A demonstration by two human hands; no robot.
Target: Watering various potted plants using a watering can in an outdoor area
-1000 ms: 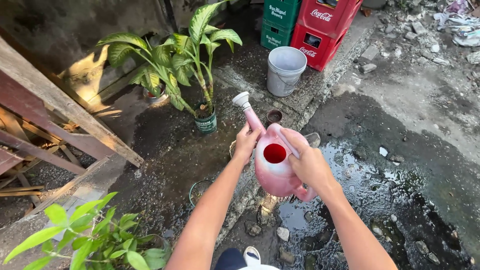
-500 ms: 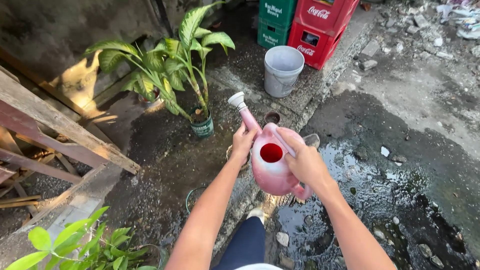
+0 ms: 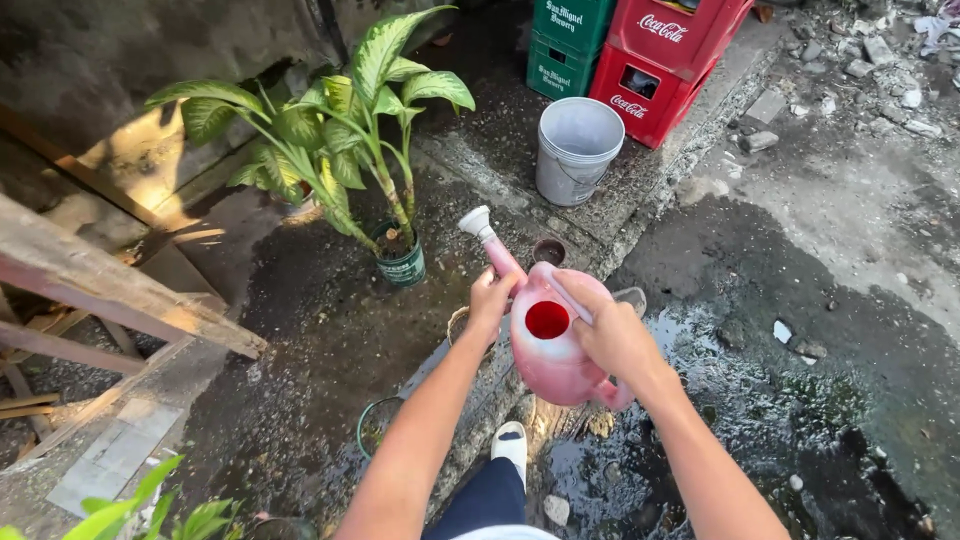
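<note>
A pink plastic watering can (image 3: 550, 345) with a long spout and a pale rose head is held in mid-air near the centre of the view, above the edge of a raised concrete strip. Its round filling hole faces up and shows red inside, and the spout points up and to the far left. The right hand (image 3: 610, 335) lies over the top of the can, fingers curled round the handle in a firm grasp. The left hand (image 3: 492, 300) is closed on the base of the spout — thumb and fingers wrapped around it — so both hands carry the can.

Just beyond the spout tip stands a leafy variegated plant (image 3: 345, 130) in a small dark green pot (image 3: 402, 265), on dark, damp ground. A second, low pot rim (image 3: 375, 425) sits near the left forearm. Farther off, to the right of the plant, a grey plastic bucket (image 3: 578, 150) stands on the concrete, and behind it a green bottle crate (image 3: 570, 45) and a red bottle crate (image 3: 665, 55) are stacked side by side. On the right the ground is wet, with a puddle (image 3: 700, 400) — stones are scattered about it. Weathered wooden beams (image 3: 110, 290) cross the left side. A white shoe (image 3: 510, 445) shows below the can.
</note>
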